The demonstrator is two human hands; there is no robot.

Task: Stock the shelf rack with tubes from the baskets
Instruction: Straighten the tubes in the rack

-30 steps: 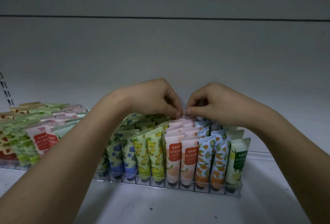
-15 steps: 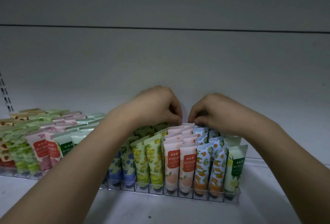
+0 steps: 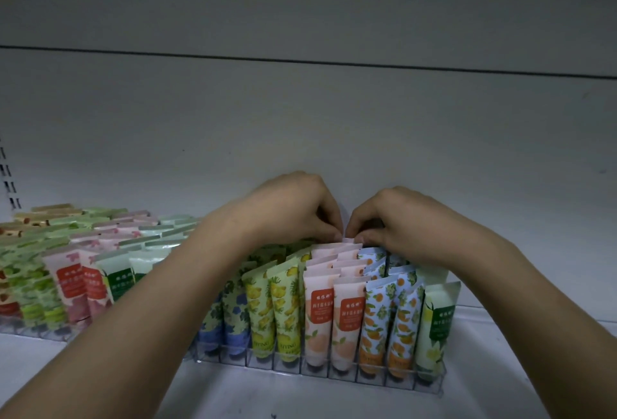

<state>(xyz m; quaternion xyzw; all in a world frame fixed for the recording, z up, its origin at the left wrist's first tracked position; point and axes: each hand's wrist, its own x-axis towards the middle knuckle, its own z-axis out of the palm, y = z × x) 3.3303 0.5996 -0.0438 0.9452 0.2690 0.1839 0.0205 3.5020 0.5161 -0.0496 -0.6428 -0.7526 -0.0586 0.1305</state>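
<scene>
Two hands are seen, the left hand (image 3: 293, 208) and the right hand (image 3: 404, 221). Two clear racks are counted: the near rack (image 3: 430, 385) and a second rack (image 3: 30, 332) to its left. In the front row of the near rack, nine tubes can be counted: two blue, two yellow, two pink tubes (image 3: 319, 321), two orange, one green. The rows behind cannot be counted fully.

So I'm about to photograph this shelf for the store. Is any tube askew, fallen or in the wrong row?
Nothing stands out. The tubes in the clear rack stand upright in rows sorted by pattern. Both hands, left hand and right hand, pinch the top of a pink tube at the back of its row.
</scene>
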